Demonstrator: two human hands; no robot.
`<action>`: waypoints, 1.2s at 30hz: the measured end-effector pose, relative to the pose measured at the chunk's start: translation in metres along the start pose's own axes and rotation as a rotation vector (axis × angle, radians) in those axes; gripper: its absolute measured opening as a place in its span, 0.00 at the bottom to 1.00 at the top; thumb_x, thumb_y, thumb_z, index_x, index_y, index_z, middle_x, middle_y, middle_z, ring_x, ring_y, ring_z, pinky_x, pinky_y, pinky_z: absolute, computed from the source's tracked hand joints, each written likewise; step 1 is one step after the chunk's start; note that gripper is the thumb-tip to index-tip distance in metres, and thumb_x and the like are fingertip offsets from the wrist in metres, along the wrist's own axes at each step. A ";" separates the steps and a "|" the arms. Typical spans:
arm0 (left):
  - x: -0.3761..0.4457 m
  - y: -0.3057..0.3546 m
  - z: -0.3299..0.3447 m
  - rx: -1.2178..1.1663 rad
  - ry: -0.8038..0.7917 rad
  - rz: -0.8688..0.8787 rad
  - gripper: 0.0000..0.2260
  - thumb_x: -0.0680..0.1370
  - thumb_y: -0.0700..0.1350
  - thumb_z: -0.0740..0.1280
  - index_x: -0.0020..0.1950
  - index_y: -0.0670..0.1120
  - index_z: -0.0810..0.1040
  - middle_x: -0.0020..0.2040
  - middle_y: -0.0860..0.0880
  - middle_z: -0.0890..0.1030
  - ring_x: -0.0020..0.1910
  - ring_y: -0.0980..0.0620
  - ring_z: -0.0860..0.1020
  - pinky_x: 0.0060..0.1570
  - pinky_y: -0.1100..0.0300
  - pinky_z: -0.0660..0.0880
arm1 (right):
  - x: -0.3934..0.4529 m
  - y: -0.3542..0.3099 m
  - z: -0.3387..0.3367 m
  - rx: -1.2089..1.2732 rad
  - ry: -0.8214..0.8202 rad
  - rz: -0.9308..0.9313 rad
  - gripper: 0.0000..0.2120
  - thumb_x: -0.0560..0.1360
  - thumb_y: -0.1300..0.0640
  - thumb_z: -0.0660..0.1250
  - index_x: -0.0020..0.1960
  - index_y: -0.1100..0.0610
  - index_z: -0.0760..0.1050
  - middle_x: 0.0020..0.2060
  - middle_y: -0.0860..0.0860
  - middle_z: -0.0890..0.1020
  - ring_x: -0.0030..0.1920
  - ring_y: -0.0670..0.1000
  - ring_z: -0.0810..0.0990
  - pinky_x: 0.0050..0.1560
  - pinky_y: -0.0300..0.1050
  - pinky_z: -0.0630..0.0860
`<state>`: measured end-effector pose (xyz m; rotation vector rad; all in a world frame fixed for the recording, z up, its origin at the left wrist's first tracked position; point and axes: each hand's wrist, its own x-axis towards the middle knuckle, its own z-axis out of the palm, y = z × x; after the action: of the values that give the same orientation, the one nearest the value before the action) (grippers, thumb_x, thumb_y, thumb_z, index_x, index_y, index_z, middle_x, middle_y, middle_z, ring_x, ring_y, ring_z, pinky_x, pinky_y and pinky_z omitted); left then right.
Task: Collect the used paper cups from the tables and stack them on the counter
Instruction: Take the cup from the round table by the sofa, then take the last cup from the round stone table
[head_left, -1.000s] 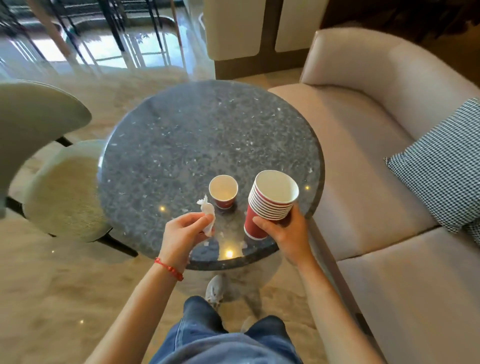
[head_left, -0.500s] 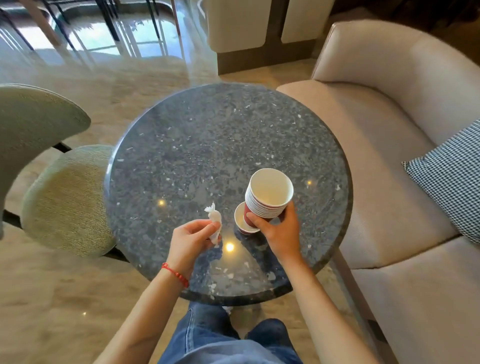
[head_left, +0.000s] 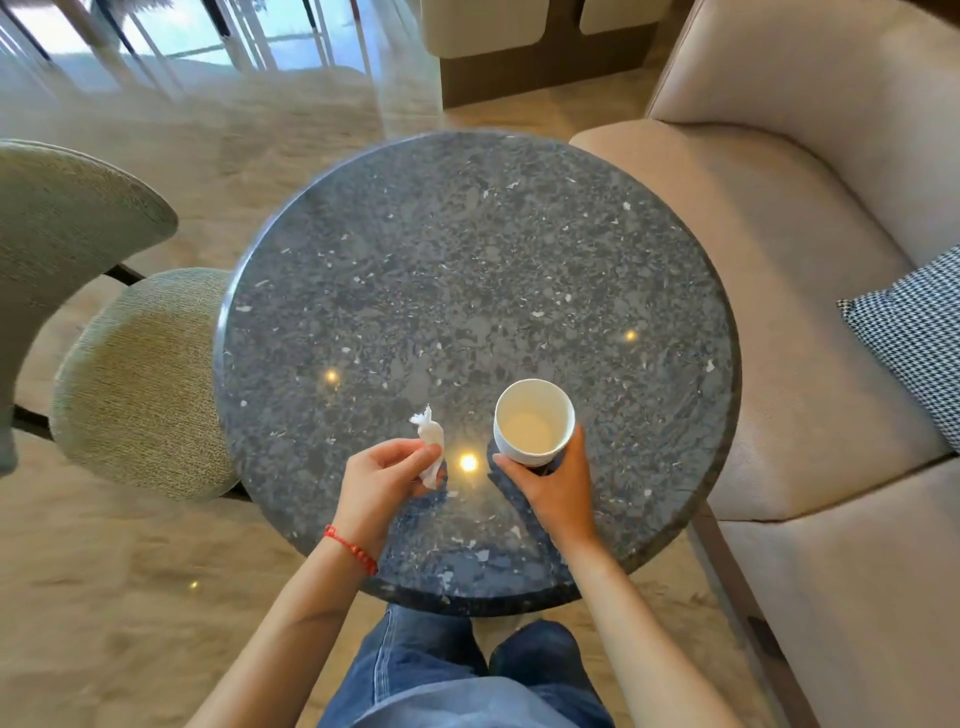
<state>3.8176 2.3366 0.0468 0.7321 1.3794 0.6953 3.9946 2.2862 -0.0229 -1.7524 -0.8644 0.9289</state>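
**Right hand on the cups, left hand on a tissue wad**

Head view. Right hand (head_left: 556, 483) is wrapped round the cups (head_left: 533, 422) from the near side, thumb on the left wall, fingers curling up the right wall to just under the rim. Seen almost straight down: one white mouth with a pale bottom, and a sliver of dark wall below the rim. How many cups are nested cannot be read from this angle. Whether the base rests on the table (head_left: 467, 270) or is held just above it cannot be told either. The cups sit over the near right part of the round stone top, just beside the left hand.

Left hand (head_left: 382, 480) pinches a small crumpled white tissue (head_left: 430, 441) between thumb and fingertips; the twisted end sticks up past the fingers. Red cord bracelet (head_left: 352, 548) on that wrist.

Surroundings: beige sofa (head_left: 779, 364) touching the table's right side, checked cushion (head_left: 914, 332) on it, green woven chair (head_left: 140, 374) at the left, pale polished floor (head_left: 130, 571).

Handling, judged: paper cups are light and thin-walled, so a hard squeeze mid-wall would likely dent them. The rolled rim is the stiffest part; a grip high on the wall, as now, looks sound. Nested cups may slip apart if tipped, so carry upright. The polished top looks slick, so a light cup may slide.

Progress, judged: no loose cup is visible on this table; the carry to the counter is not yet done.
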 end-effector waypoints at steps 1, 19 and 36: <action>0.001 0.000 -0.001 -0.008 0.002 -0.005 0.04 0.72 0.38 0.70 0.38 0.43 0.82 0.31 0.49 0.83 0.31 0.54 0.80 0.34 0.64 0.78 | -0.001 0.002 0.002 -0.010 0.013 0.011 0.38 0.58 0.47 0.79 0.59 0.32 0.62 0.58 0.42 0.75 0.58 0.39 0.74 0.56 0.37 0.73; 0.015 0.003 0.036 0.161 -0.158 -0.018 0.04 0.72 0.38 0.70 0.37 0.43 0.82 0.31 0.49 0.82 0.33 0.52 0.79 0.39 0.61 0.78 | -0.026 0.003 -0.024 0.128 0.219 0.098 0.35 0.61 0.58 0.81 0.62 0.50 0.68 0.54 0.45 0.79 0.54 0.36 0.77 0.50 0.26 0.71; -0.082 -0.068 0.190 0.565 -0.689 0.034 0.06 0.72 0.39 0.71 0.34 0.45 0.83 0.35 0.43 0.81 0.39 0.44 0.77 0.48 0.50 0.77 | -0.204 0.045 -0.161 0.368 0.845 0.235 0.33 0.58 0.54 0.79 0.60 0.55 0.72 0.50 0.50 0.82 0.50 0.45 0.81 0.47 0.32 0.75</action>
<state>4.0020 2.2205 0.0513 1.2983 0.9104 0.0305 4.0474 2.0310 0.0216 -1.6996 0.0577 0.3682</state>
